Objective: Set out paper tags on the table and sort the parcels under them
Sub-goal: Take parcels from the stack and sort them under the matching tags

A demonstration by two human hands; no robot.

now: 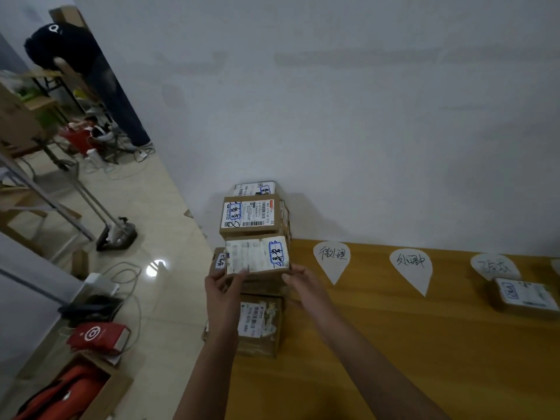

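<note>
Left hand (222, 286) and right hand (303, 283) both grip the labelled parcel (257, 256) by its near corners. Paper tags (331, 259) sit at its 3 o'clock. Another box (525, 295) lies at the last tag's 6 o'clock.

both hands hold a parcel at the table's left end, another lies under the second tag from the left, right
No: the head view shows the other parcel under the third tag from the left, not the second tag. The left hand and right hand do hold a parcel.

Six parcels (251, 216), five stacked at 6 o'clock, one at 4 o'clock, three tags (331, 259) toward 4 o'clock, one left hand (222, 287), one right hand (303, 284), one person (69, 50) at 10 o'clock
</note>
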